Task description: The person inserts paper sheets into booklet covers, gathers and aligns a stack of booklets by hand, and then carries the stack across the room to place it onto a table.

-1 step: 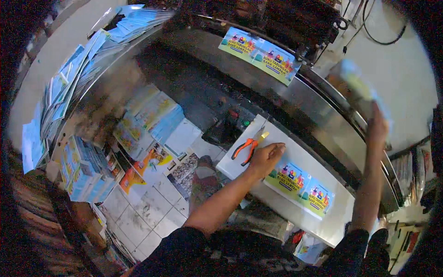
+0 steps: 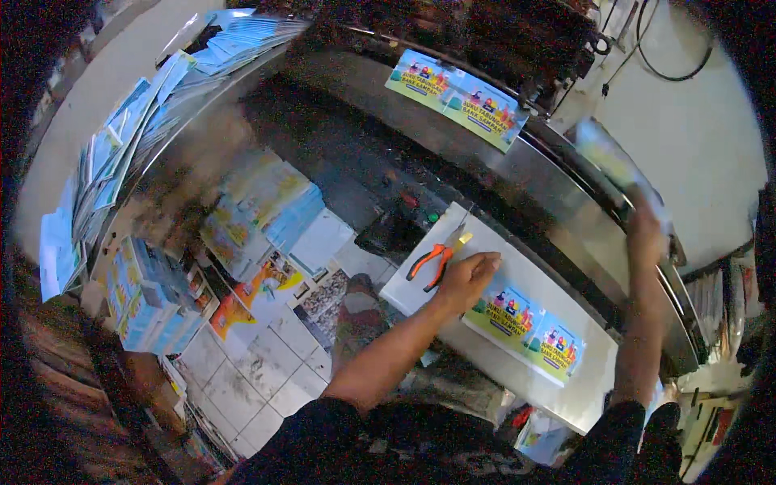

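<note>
Pliers (image 2: pixel 447 250) lie beside my left hand (image 2: pixel 471 280), fingers loosely curled, grasp unclear; my right hand (image 2: pixel 644 228) grips blurred paper (image 2: pixel 605 155).

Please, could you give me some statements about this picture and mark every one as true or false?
1. The right hand holds printed paper, which looks blurred. True.
2. The pliers have orange and black handles. True.
3. The pliers are in the right hand. False: they lie on the white surface, beside the left hand.
4. A colourful two-panel print lies near the left hand. True.
5. The floor is carpeted. False: it has pale tiles.
</note>
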Demonstrator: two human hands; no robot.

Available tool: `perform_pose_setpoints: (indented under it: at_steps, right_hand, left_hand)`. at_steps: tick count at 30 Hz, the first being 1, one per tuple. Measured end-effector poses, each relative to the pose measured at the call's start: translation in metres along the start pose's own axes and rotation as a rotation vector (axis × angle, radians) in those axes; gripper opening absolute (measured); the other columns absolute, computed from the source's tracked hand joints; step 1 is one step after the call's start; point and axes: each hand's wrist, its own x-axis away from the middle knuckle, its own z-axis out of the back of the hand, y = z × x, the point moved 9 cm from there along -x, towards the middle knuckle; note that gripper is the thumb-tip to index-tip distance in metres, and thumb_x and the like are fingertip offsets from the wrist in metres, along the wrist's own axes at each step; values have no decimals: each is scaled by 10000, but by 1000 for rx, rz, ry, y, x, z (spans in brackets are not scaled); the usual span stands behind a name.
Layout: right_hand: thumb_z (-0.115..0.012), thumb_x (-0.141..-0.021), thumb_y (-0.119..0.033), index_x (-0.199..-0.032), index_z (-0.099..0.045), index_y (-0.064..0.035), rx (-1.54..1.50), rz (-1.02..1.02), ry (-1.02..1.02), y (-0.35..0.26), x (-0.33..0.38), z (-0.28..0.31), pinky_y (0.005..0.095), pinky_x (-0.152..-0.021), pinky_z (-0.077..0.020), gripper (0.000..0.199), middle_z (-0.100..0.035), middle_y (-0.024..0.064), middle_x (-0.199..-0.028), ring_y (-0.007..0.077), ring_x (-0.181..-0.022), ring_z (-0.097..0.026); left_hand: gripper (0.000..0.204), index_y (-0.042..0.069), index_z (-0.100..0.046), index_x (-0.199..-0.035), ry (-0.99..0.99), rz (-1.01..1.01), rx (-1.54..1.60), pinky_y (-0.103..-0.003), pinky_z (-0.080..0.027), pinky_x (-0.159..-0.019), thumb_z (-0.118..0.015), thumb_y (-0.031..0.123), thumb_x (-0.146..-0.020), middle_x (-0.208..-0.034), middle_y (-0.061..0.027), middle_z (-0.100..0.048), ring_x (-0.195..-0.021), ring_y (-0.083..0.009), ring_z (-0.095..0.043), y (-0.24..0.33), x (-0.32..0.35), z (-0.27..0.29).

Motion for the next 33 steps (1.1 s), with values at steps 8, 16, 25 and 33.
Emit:
perform_pose_setpoints:
  at_steps: [8,16,25,33]
  right_hand:
    - [-580,-852,-249,-1213,-572,-106,-163,-120,-683,-57,140,-75,454,-882,-473,389,-585,174,-1189,379,-1044,-574]
    - [-788,-669,-307,-1292,-489,-67,-232,281,-810,-154,245,-15,406,-1008,-417,732,-496,151,-1330,345,-1220,-476]
    - [-633,-777,-171,-1224,-529,-67,-373,91,-1027,-136,214,-7,453,-852,-488,470,-613,203,-1098,394,-974,-599]
    - [-502,-886,-95,-1187,-588,-82,-9,-73,-21,4,41,84,407,-757,-514,314,-657,157,-1054,331,-916,-647]
  left_hand:
    - [385,1,-538,-1224,-31,7,7,-282,-459,-898,-548,262,-941,-1103,-131,-637,-1017,-146,-596,-26,-4,-7]
    - [398,-12,-555,-1197,4,38,60,-303,-459,-915,-547,291,-940,-1133,-141,-628,-1053,-183,-595,-23,-6,-6]
    - [371,-3,-557,-1203,23,37,75,-293,-464,-899,-546,258,-939,-1103,-115,-642,-1035,-159,-599,-19,-3,0]
    - [366,-9,-577,-1173,11,-15,-34,-285,-477,-855,-539,267,-937,-1060,-113,-656,-971,-149,-612,-23,-6,1]
